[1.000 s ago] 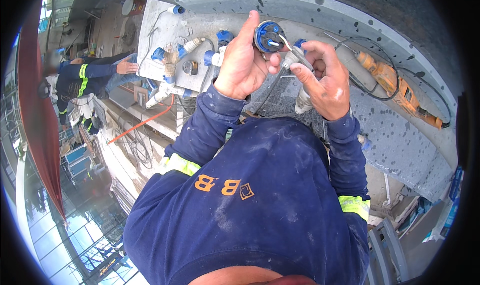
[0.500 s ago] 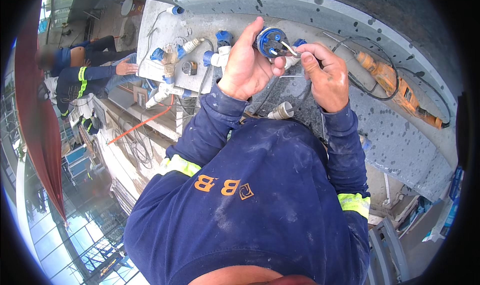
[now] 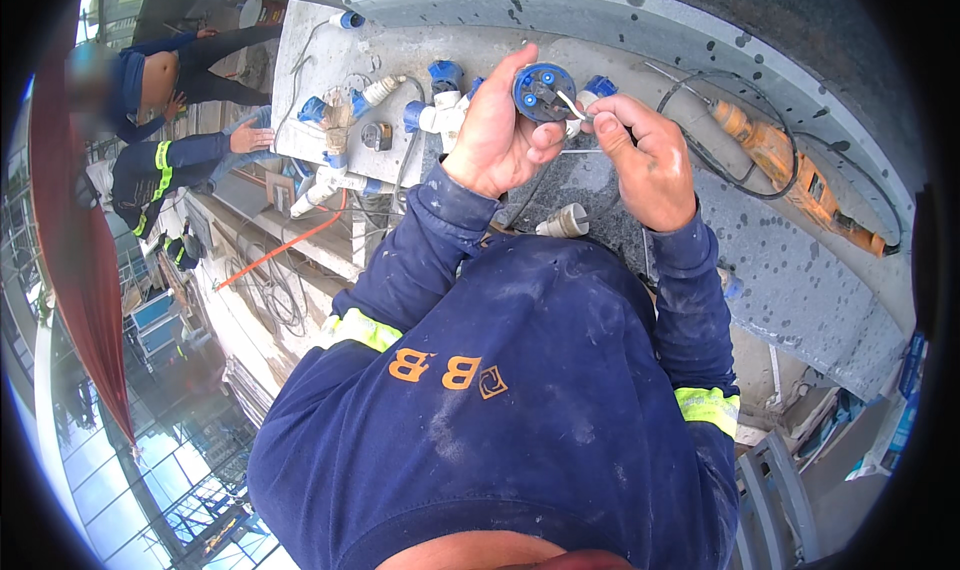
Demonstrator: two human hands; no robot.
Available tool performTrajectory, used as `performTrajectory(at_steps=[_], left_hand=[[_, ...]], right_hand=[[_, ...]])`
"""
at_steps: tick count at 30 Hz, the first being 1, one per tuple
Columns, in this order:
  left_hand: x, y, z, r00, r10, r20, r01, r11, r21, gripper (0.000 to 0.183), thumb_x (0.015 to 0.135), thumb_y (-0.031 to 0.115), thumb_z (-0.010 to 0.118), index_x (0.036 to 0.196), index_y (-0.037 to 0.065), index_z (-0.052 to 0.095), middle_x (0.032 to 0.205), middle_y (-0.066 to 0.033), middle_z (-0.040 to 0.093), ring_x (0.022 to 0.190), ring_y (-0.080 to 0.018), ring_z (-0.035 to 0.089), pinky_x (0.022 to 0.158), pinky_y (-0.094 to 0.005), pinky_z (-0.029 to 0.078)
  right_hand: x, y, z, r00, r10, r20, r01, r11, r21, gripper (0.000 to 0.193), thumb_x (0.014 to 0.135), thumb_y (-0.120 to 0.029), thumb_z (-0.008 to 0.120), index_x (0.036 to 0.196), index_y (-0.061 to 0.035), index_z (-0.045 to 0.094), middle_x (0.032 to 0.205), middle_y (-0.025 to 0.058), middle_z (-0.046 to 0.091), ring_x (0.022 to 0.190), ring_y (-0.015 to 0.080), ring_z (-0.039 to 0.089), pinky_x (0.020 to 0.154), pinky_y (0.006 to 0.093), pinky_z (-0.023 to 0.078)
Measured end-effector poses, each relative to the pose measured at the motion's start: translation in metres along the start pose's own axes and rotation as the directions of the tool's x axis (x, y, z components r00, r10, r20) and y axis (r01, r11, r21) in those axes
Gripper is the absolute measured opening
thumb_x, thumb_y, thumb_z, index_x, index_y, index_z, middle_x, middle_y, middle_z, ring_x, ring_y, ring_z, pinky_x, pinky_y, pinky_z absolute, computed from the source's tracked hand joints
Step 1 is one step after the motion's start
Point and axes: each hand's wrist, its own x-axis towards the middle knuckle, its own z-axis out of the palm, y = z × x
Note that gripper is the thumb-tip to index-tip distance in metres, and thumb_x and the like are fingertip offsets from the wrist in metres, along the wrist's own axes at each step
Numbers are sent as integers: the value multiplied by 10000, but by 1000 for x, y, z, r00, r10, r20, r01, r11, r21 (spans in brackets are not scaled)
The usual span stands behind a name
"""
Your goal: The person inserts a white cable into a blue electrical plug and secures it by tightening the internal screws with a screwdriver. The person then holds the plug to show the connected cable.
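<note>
My left hand [image 3: 492, 138] holds up a round blue industrial plug insert [image 3: 545, 88], its terminal face turned upward and the fingers curled round its near side. A short white wire [image 3: 572, 106] comes out of that face. The thumb and fingertips of my right hand [image 3: 650, 167] are pinched on the wire's free end; the very tip is hidden. Below the hands, close to my chest, a grey-white cylindrical sleeve [image 3: 566, 221] lies on the grey slab [image 3: 590, 182].
Several blue-and-white industrial connectors [image 3: 440, 118] and a tape-wrapped piece [image 3: 340, 128] lie at the left of the worktop. An orange power tool [image 3: 778, 165] with a looped black cable rests at right. At far left, a co-worker's hand [image 3: 250, 137] touches the worktop edge; another person stands beyond.
The blue plug insert has tilted so its face shows more fully, and both hands have shifted slightly. In the background, the farther person has changed posture and moved an arm.
</note>
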Motion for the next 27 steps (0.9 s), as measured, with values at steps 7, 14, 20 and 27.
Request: performTrajectory(at_steps=[7, 14, 20, 27], left_hand=[[1, -1, -1, 999, -30, -34, 32, 999, 39, 661, 1040, 544, 414, 908, -59, 649, 500, -58, 482, 390, -138, 405, 361, -255, 340], [5, -5, -7, 998, -7, -58, 11, 997, 70, 576, 1047, 514, 423, 900, -3, 630, 647, -92, 588, 436, -157, 451, 383, -268, 344], [43, -22, -50, 996, -63, -66, 72, 987, 143, 468, 1036, 471, 454, 894, 44, 581, 794, -109, 642, 495, -180, 511, 438, -314, 383], [47, -32, -38, 986, 39, -160, -31, 998, 47, 406, 1026, 398, 494, 1082, 16, 617, 826, -103, 643, 630, -215, 583, 532, -349, 461]], right_hand=[[0, 8, 1, 1000, 17, -8, -17, 1000, 7, 248, 1014, -205, 567, 1003, 20, 670, 850, 133, 673, 734, 209, 598, 682, 353, 469], [-1, 22, -1, 1000, 2, 16, -1, 998, -70, 207, 1000, -174, 587, 986, 16, 668, 842, 153, 651, 744, 286, 621, 688, 394, 474], [-5, 47, 6, 996, -80, 42, 90, 926, -366, 135, 967, -137, 617, 956, -9, 656, 872, 171, 625, 805, 398, 639, 680, 483, 487], [-8, 39, 19, 989, -140, 52, 145, 806, -573, 153, 937, -186, 676, 946, -34, 661, 845, 158, 609, 774, 389, 643, 662, 485, 512]])
